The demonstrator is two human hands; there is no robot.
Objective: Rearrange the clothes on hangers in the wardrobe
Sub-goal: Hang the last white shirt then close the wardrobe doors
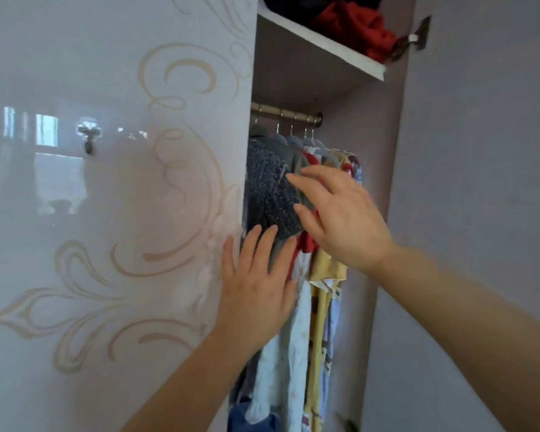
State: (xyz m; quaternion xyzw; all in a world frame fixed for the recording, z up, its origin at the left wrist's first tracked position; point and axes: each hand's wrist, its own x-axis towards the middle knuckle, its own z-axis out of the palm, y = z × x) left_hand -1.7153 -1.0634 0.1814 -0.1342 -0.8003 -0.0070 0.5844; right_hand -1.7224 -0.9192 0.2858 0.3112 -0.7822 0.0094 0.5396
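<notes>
From the head camera, the wardrobe stands open on its right side, and a metal rail [286, 113] runs under the shelf [318, 45] to the right side wall. Its left end is hidden behind the closed glossy door [122, 182], which bears a beige swirl pattern and a small handle [89, 137]. Pale hangers [307, 137] hook over the rail, and the clothes hang from them, packed close together. Nearest the closed door is a dark blue-grey knit garment [267, 185], then a red garment [306, 243] and a yellow garment [328, 266] toward the rail's right end. A light blue patterned garment [289, 347] hangs lower, with a blue piece [250, 420] at the bottom. The left hand [256, 285] is raised at the edge of the closed door, fingers straight and slightly spread. Its fingertips lie against the lower part of the knit garment and the grey cloth just beside it, gripping nothing. The right hand [343, 219] is higher, in front of the red and yellow garments. Its fingers are spread and relaxed and hold nothing. Its fingertips reach the knit garment, but I cannot tell whether they touch it. A crumpled red cloth [356, 26] lies on the shelf near the right end, close to a door hinge [413, 37]. The open door [480, 151] fills the right side.
</notes>
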